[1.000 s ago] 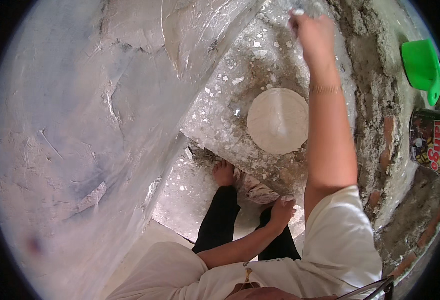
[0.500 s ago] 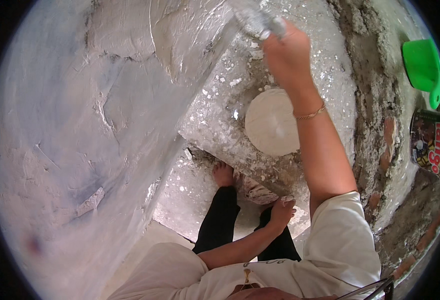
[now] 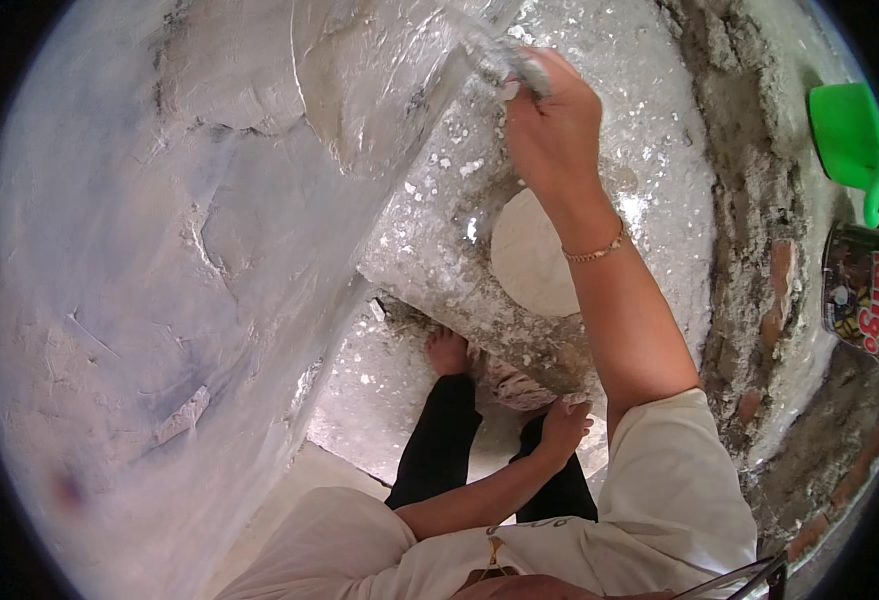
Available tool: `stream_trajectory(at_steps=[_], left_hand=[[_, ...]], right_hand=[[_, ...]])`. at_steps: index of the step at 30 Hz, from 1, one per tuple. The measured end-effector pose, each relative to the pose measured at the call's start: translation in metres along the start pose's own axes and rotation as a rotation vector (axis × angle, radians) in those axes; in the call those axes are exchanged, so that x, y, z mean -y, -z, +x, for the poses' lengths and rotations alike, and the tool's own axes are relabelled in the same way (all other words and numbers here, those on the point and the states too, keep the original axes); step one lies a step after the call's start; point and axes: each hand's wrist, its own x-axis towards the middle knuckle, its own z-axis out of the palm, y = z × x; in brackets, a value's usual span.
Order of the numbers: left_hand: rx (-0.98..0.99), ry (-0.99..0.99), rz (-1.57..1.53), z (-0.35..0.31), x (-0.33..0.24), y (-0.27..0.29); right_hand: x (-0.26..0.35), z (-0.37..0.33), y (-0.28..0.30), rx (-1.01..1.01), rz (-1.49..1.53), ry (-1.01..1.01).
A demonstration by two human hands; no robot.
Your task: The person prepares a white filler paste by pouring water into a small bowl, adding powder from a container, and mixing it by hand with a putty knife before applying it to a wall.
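Note:
My right hand (image 3: 555, 125) is closed around a plaster-smeared putty knife (image 3: 530, 72), its blade blurred and reaching to the edge of the pale plastered wall (image 3: 250, 220) on the left. Below that wrist, a round whitish disc (image 3: 532, 255) sits on the rough, spattered ledge (image 3: 440, 240), partly covered by my forearm. Near my right knee is my left hand (image 3: 564, 430), its fingers curled in. Something whitish shows at those fingertips, too small to name.
On the right, a green plastic scoop (image 3: 845, 135) stands beside a dark printed packet or tub (image 3: 853, 290). Between them and the ledge runs a strip of crumbly, broken masonry (image 3: 745, 200). My bare foot (image 3: 447, 352) is close to the ledge's step.
My right hand has shifted a little left and nearer to me with the putty knife. My forearm covers more of the disc. The left hand stays in place.

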Motion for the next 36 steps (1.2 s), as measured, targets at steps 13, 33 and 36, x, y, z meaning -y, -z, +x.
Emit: stream_trajectory(at_steps=[13, 33, 36], left_hand=[[0.096, -0.084, -0.049, 0.015, 0.017, 0.007], [0.044, 0.017, 0.003, 0.014, 0.006, 0.004], [0.067, 0.028, 0.004, 0.012, 0.004, 0.001]], right_hand=[[-0.037, -0.008, -0.04, 0.154, -0.274, 0.024], [-0.018, 0.024, 0.022, 0.35, -0.33, 0.067], [-0.025, 0.032, 0.039, 0.379, -0.261, 0.028]])
